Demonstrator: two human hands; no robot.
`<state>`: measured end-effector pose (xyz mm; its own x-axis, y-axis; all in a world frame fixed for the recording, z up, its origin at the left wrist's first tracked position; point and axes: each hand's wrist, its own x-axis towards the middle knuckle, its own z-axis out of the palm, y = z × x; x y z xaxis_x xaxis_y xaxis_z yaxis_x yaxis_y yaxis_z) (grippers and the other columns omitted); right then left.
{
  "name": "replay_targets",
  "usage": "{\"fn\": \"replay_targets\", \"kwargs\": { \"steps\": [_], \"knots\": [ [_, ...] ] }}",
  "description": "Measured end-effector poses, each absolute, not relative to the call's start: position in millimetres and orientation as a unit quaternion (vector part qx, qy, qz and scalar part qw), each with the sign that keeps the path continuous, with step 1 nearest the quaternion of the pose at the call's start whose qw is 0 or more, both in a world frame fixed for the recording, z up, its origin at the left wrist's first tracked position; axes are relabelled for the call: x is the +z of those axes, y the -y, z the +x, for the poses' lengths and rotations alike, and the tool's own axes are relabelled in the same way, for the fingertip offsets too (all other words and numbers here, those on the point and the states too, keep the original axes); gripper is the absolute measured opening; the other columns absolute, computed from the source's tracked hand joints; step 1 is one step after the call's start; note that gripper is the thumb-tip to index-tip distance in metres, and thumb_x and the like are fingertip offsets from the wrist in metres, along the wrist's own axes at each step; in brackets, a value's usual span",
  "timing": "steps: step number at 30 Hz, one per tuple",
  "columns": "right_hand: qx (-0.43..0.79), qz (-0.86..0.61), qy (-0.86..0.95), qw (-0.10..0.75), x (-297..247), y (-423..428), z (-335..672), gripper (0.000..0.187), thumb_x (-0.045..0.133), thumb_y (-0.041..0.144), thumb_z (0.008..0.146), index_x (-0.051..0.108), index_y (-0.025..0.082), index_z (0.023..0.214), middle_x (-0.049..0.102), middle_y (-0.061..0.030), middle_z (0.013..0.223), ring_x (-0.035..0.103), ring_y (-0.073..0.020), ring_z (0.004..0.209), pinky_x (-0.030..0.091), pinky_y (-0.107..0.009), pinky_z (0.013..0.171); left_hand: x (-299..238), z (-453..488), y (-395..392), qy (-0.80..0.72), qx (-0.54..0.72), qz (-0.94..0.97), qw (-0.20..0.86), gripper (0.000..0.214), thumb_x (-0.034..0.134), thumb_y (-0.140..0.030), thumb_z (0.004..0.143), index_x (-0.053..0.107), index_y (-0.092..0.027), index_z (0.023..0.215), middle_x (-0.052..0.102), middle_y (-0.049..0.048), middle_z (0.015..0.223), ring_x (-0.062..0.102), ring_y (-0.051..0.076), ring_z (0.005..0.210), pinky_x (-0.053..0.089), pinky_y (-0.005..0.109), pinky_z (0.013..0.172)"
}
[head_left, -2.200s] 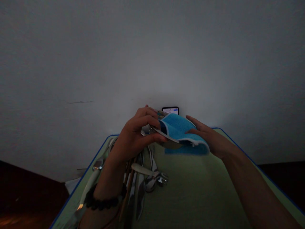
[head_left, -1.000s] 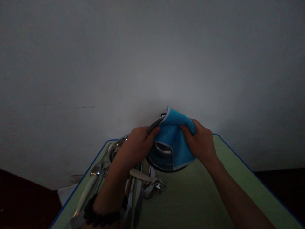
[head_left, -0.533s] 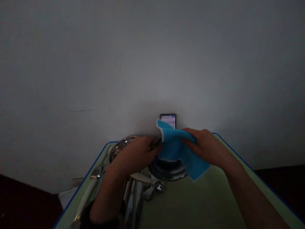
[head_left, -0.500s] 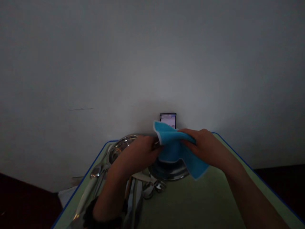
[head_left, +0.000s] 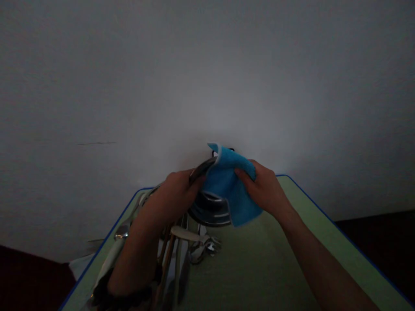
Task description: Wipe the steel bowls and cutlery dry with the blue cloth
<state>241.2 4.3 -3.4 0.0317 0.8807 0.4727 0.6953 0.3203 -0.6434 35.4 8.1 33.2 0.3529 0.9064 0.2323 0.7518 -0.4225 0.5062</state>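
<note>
A: What've we got in the L hand (head_left: 177, 194)?
B: We've got it clamped on the rim of the steel dish (head_left: 207, 210). Dish is tilted on edge at the far end of the green table (head_left: 259, 268); can't tell if it touches.
A: R hand (head_left: 264, 190)?
B: Fingers closed on the blue cloth (head_left: 228, 183), pressed vs. the dish. Cutlery pile (head_left: 191, 244) lies just below our L wrist.

Dim room: plain grey wall (head_left: 207, 77) behind a green, blue-edged table (head_left: 259, 268).

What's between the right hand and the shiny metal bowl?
The blue cloth: the right hand holds it against the metal bowl, as the head view shows.
</note>
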Motion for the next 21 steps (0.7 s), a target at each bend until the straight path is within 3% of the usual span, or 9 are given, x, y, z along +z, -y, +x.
{"fn": "replay_targets", "kwargs": {
  "steps": [4, 6, 9, 13, 17, 21],
  "knots": [
    [0.315, -0.550, 0.590, 0.500, -17.3, -13.7, 238.3, 0.041, 0.044, 0.051, 0.081, 0.064, 0.015, 0.087, 0.069, -0.0073, 0.081, 0.064, -0.0235, 0.076, 0.048, -0.034, 0.067, 31.5, 37.0, -6.9, -0.492, 0.349, 0.776, 0.184, 0.028, 0.041, -0.033, 0.084, 0.063, -0.018, 0.091, 0.069, 0.0041, 0.084, 0.062, 0.022, 0.077, 0.047, 0.031, 0.068],
    [0.423, -0.515, 0.528, 0.526, -21.8, -14.8, 237.6, 0.039, 0.049, 0.049, 0.078, 0.063, 0.015, 0.090, 0.070, -0.0072, 0.083, 0.065, -0.0224, 0.074, 0.049, -0.033, 0.066, 29.1, 42.5, -6.5, -0.464, 0.392, 0.768, 0.201, 0.029, 0.042, -0.029, 0.084, 0.058, -0.018, 0.105, 0.066, 0.0044, 0.100, 0.060, 0.022, 0.089, 0.047, 0.034, 0.078],
    [0.471, -0.482, 0.494, 0.549, -22.6, -13.8, 243.5, 0.032, 0.059, 0.040, 0.073, 0.062, 0.017, 0.094, 0.070, -0.0069, 0.089, 0.066, -0.0209, 0.077, 0.050, -0.033, 0.070, 26.4, 50.0, -6.7, -0.441, 0.414, 0.760, 0.237, 0.033, 0.045, -0.027, 0.083, 0.053, -0.018, 0.114, 0.062, 0.0052, 0.110, 0.058, 0.021, 0.095, 0.046, 0.035, 0.083],
    [0.373, -0.510, 0.573, 0.522, -12.4, -10.6, 264.4, 0.027, 0.061, 0.038, 0.073, 0.062, 0.016, 0.088, 0.070, -0.0056, 0.083, 0.065, -0.0216, 0.072, 0.050, -0.034, 0.066, 28.9, 52.8, -3.7, -0.417, 0.363, 0.771, 0.315, 0.031, 0.045, -0.033, 0.085, 0.054, -0.020, 0.111, 0.066, 0.0042, 0.100, 0.061, 0.020, 0.088, 0.049, 0.033, 0.076],
    [0.170, -0.539, 0.687, 0.457, 5.5, -2.8, 275.2, 0.014, 0.055, 0.026, 0.076, 0.064, 0.016, 0.081, 0.069, -0.0030, 0.079, 0.064, -0.0216, 0.075, 0.048, -0.033, 0.068, 32.5, 53.8, 4.6, -0.427, 0.288, 0.815, 0.266, 0.033, 0.042, -0.031, 0.085, 0.053, -0.022, 0.115, 0.066, 0.0047, 0.098, 0.062, 0.020, 0.084, 0.048, 0.034, 0.075],
    [0.101, -0.485, 0.755, 0.430, 19.3, 9.6, 264.7, 0.043, 0.046, 0.004, 0.070, 0.064, 0.022, 0.104, 0.069, 0.0004, 0.098, 0.063, -0.0171, 0.089, 0.046, -0.030, 0.080, 30.1, 55.9, 10.5, -0.427, 0.223, 0.847, 0.226, 0.036, 0.048, -0.030, 0.080, 0.054, -0.019, 0.113, 0.067, 0.0070, 0.097, 0.063, 0.021, 0.080, 0.048, 0.034, 0.070]
  ]
}}
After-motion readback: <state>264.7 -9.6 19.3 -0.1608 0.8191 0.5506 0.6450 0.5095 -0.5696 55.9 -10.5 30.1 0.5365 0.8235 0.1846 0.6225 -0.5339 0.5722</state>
